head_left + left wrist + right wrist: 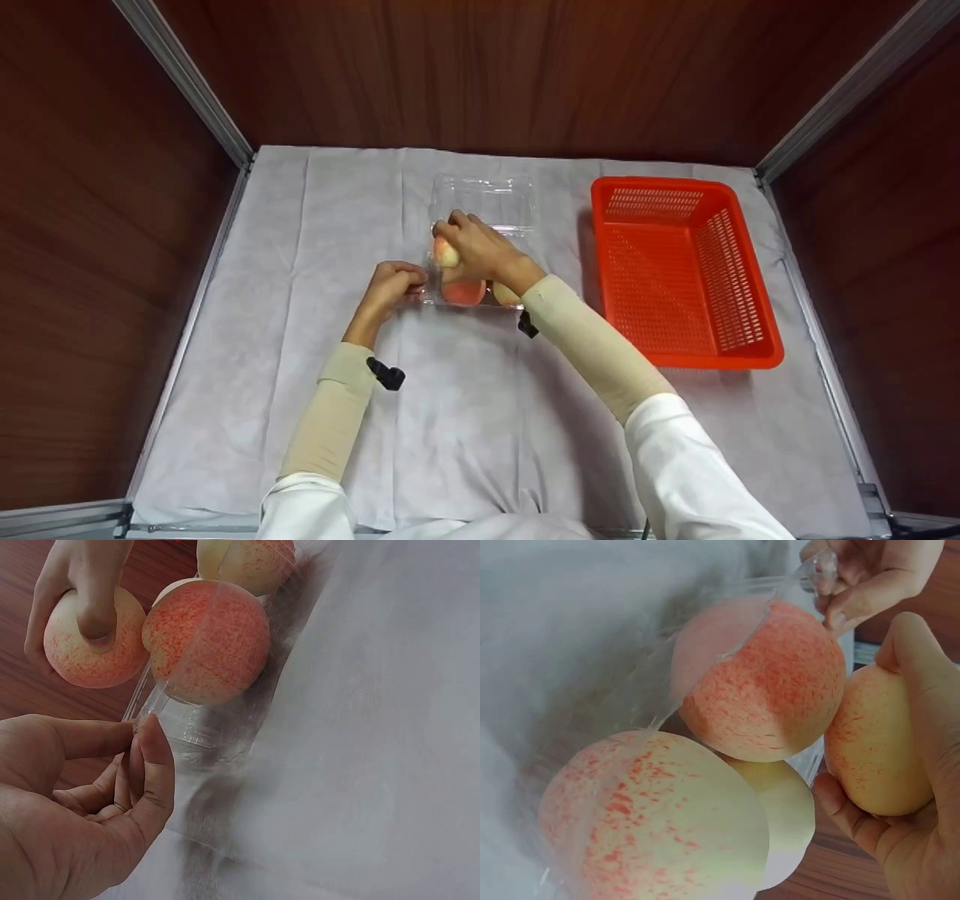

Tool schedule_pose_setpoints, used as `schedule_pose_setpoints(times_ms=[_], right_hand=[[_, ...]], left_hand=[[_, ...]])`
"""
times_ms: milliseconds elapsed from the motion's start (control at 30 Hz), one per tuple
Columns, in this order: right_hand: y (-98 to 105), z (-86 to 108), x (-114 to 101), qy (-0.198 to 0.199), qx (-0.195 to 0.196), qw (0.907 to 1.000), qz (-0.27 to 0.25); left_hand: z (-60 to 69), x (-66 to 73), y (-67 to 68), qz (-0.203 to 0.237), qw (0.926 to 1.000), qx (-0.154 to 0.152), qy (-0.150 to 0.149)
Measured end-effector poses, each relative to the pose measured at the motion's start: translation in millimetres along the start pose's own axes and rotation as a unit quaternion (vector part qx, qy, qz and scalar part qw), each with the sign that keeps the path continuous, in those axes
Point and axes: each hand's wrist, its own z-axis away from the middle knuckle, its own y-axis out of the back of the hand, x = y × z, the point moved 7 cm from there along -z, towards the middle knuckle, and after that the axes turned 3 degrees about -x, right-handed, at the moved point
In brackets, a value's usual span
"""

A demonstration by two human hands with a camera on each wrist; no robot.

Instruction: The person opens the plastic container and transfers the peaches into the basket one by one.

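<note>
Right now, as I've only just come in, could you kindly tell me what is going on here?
A person's right hand grips a round, yellow-and-red peach at an open, clear plastic container, while the left hand pinches its near-left corner. Three more peaches sit inside. A red, rectangular plastic basket stands to the right, touched by neither hand.

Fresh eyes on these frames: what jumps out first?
Probably the bright red basket on the right of the pale cloth. Next, near the middle, the open clear box with peaches inside, and another peach at its left side in the right hand's grip. The left hand pinches the box's edge by its near-left corner.
</note>
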Motion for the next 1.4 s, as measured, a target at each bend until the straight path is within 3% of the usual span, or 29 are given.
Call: schedule_pose_setpoints(times_ms=[1400], right_hand=[[19.6,7.7,5.1,0.0,0.018,0.9992,-0.035]], left_hand=[[-1.0,0.1,-1.1,0.008,0.9999,0.004,-0.005]])
